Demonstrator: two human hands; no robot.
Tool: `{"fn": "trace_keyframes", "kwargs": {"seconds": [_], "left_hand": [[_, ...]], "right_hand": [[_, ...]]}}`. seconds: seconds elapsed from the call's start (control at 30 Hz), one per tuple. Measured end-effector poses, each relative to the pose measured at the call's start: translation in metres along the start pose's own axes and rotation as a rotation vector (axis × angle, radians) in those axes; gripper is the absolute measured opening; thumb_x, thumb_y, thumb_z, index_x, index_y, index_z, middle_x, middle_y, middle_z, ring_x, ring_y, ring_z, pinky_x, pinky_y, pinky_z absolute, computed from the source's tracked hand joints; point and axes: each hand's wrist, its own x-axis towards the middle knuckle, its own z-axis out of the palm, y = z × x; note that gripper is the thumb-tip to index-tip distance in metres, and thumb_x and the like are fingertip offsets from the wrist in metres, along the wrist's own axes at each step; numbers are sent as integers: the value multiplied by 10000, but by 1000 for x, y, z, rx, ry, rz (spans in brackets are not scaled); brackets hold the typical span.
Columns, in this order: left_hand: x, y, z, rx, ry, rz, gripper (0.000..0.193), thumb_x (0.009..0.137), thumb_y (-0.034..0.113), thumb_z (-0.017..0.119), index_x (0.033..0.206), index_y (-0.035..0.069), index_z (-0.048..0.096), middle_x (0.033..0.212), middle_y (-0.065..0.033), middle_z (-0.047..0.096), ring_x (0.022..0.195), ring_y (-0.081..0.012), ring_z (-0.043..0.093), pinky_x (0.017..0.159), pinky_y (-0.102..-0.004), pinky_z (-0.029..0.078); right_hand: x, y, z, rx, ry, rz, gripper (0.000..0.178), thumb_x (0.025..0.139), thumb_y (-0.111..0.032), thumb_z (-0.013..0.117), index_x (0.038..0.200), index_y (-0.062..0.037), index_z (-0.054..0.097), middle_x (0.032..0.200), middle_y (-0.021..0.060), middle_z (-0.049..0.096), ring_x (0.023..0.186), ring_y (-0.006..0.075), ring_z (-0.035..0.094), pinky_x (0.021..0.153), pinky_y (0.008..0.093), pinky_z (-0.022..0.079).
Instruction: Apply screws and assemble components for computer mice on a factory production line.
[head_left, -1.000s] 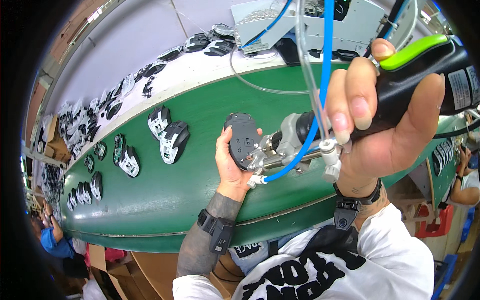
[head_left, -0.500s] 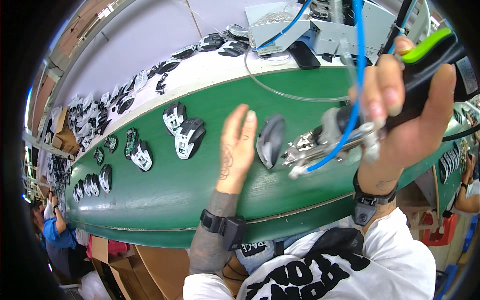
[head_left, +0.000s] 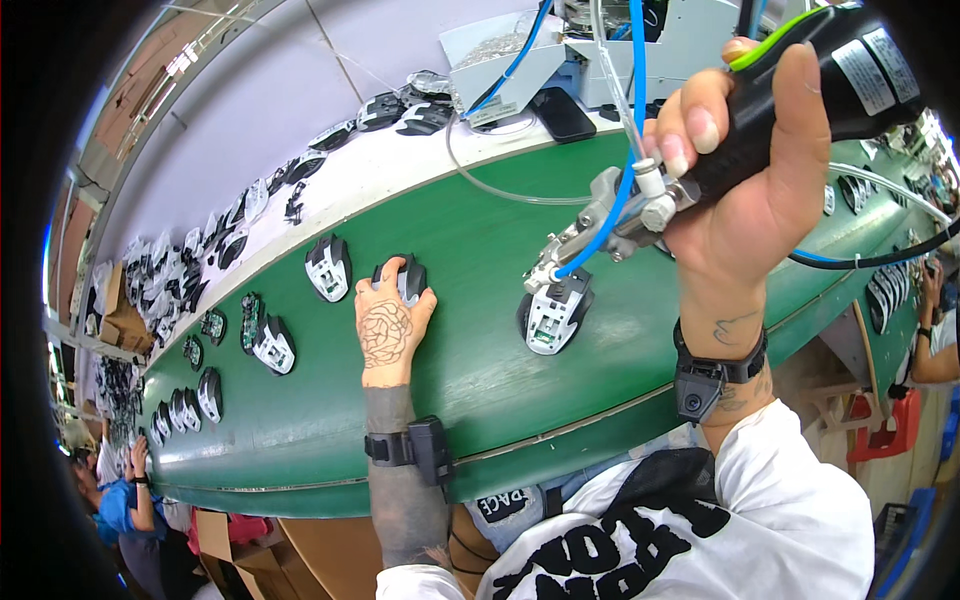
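My right hand (head_left: 740,150) is wrapped round a black power screwdriver (head_left: 745,125) with a green lever, held at a slant above the bench. Its metal tip, with a blue air tube and a clear one joined to it, hangs over the top end of a computer mouse (head_left: 555,325). That mouse lies underside up, its white-grey base and a green circuit board showing. To the left, my left hand (head_left: 390,325) is closed over another mouse (head_left: 408,280), fingers curled round its dark shell. Beside it a further mouse (head_left: 328,270) lies underside up.
Further left on the green work surface (head_left: 470,370) are a mouse (head_left: 273,345), circuit boards (head_left: 250,322) and a row of mice (head_left: 185,408). On the white ledge behind stand a box of small parts (head_left: 500,60), a phone (head_left: 563,113) and many mouse shells. Cables hang near the screwdriver.
My left hand has gone left and closed on a mouse. Where a dark mouse stood tilted, one now lies underside up. The screwdriver has swung left, and the view has shifted slightly.
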Motion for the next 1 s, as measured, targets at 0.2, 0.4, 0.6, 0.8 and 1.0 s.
{"fn": "trace_keyframes", "kwargs": {"seconds": [0.2, 0.4, 0.6, 0.8, 1.0], "left_hand": [[0, 21, -7, -1226, -333, -289, 537, 759, 220, 633, 1251, 80, 470, 1130, -141, 543, 925, -233, 588, 749, -336, 501], [-32, 72, -10, -2396, -761, -355, 583, 825, 423, 454, 1302, 93, 403, 1216, -162, 491, 1047, -313, 525, 877, -504, 457], [-49, 91, -7, -2182, -672, -390, 649, 739, 331, 535, 1314, 73, 382, 1290, -163, 443, 1101, -327, 508, 874, -478, 471], [-52, 94, -6, -2182, -688, -412, 638, 692, 271, 535, 1261, 9, 415, 1181, -179, 505, 1080, -348, 527, 881, -502, 461], [-55, 93, -11, -2179, -727, -407, 602, 701, 274, 534, 1225, -6, 435, 1121, -180, 530, 1050, -347, 544, 868, -506, 470]], "right_hand": [[4, -3, -7, 18, 20, -53, 394, 920, -445, 446, 975, -62, 520, 621, 35, 485, 520, 148, 478, 528, 289, 424], [2, -4, -14, 41, -1, -126, 440, 912, -487, 435, 984, -61, 518, 641, 36, 487, 536, 148, 479, 527, 283, 422], [1, -1, -14, 52, -28, -122, 458, 916, -500, 417, 997, -61, 520, 655, 37, 494, 538, 151, 480, 540, 294, 429], [-2, 4, -9, 75, -92, -120, 456, 932, -490, 385, 1019, -63, 521, 656, 37, 496, 546, 151, 481, 553, 294, 430], [-3, 7, -10, 60, -165, -130, 469, 934, -498, 374, 1026, -66, 533, 652, 36, 496, 550, 148, 480, 549, 293, 425]]}}
